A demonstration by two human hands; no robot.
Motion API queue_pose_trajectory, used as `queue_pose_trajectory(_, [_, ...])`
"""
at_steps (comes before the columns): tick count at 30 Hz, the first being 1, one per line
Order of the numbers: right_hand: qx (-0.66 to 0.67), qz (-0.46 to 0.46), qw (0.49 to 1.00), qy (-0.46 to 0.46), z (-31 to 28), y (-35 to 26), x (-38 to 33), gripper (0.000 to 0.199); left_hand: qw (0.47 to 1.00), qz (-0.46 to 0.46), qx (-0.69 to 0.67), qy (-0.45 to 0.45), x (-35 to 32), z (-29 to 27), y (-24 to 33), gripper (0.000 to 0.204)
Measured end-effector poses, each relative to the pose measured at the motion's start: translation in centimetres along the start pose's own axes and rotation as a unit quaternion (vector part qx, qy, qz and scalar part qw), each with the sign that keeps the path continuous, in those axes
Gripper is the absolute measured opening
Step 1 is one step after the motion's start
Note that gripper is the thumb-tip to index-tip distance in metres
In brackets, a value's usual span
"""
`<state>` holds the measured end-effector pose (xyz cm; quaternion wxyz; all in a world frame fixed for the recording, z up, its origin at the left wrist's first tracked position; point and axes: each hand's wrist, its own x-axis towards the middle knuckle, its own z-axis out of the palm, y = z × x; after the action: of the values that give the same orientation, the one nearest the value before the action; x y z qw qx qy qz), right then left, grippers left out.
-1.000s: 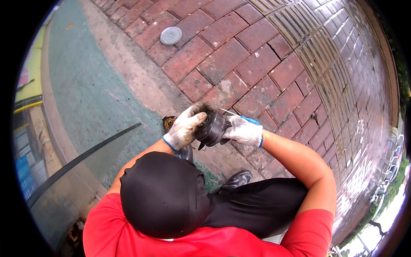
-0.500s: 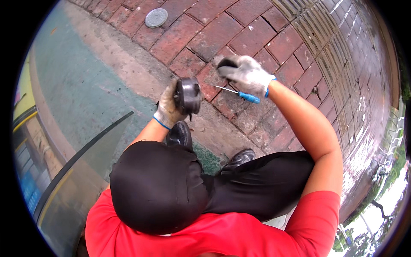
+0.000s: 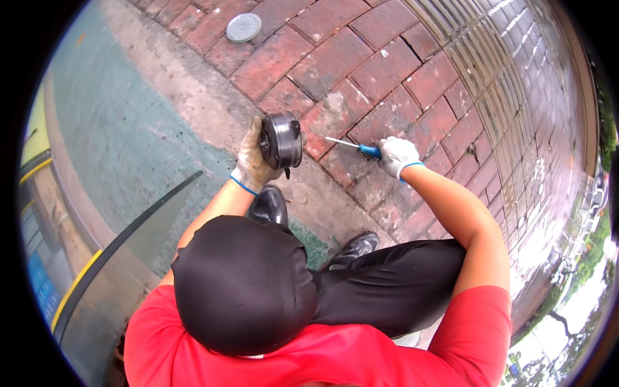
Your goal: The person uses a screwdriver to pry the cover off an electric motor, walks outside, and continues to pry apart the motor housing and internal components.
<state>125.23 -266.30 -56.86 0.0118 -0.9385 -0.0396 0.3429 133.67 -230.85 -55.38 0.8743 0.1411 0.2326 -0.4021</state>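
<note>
My left hand (image 3: 251, 158), in a soiled white work glove with a blue cuff, is closed around the left side of a round black housing (image 3: 282, 140). This drum-shaped part is held on edge above the kerb, with a small dark tab at its underside. To its right, my right hand (image 3: 398, 157), gloved the same way, has its fingers wrapped round the handle end of a blue screwdriver (image 3: 369, 151). The screwdriver's thin metal shaft points left toward the housing, apart from it. Whether its shaft touches the bricks, I cannot tell.
Red paving bricks (image 3: 331, 66) lie beyond my hands, with a round grey cover (image 3: 243, 28) set among them. A pale kerb strip borders green-painted ground (image 3: 122, 122) on the left. A transparent panel with a dark edge (image 3: 132, 232) stands at lower left. My black shoes (image 3: 269, 206) are below.
My right hand has come down and to the right and closed on the screwdriver, which showed beneath it before. The housing stays in my left hand, turned slightly.
</note>
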Motion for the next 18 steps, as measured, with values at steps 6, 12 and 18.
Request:
queue_pose_trajectory(6, [0.442,0.071,0.883,-0.141,-5.2,-0.1,0.6,0.026,0.996,0.062,0.059,-0.005,0.4,0.0,0.6,0.085])
queue_pose_trajectory(12, [0.774,-0.147,0.596,-0.159,-8.7,0.7,-1.6,0.063,0.996,0.078,0.046,0.027,0.0,0.6,1.1,0.043])
queue_pose_trajectory(18, [0.732,-0.191,0.642,-0.126,-17.6,-2.8,-4.8,0.094,0.997,0.047,0.059,0.017,0.1,2.7,-0.2,0.036])
